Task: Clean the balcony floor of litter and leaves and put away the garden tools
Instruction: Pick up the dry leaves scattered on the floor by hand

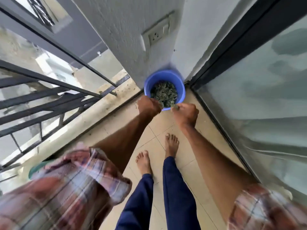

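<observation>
at the far left the metal railing closes off the balcony's open side, and under it runs a grubby concrete ledge where a few dark specks of litter lie. the left hand reaches down to the near rim of the bucket with its fingers curled inward; blur hides whether they clutch leaf bits or only the rim, so i cannot tell. one blue bucket stands tucked into the corner where the wall meets the door, probably so it stays out of the walking path and catches whatever is dropped. it holds a heap of dry green leaves, the task's litter, gathered inside. the right hand hovers at the rim's near right edge, fingertips pinched together on a small clump of leaves, seemingly to let it fall in. to the right runs one sliding glass door. counted: two hands, two bare feet on the tile floor, one bucket, one wall socket above it, and no garden tools in view.
</observation>
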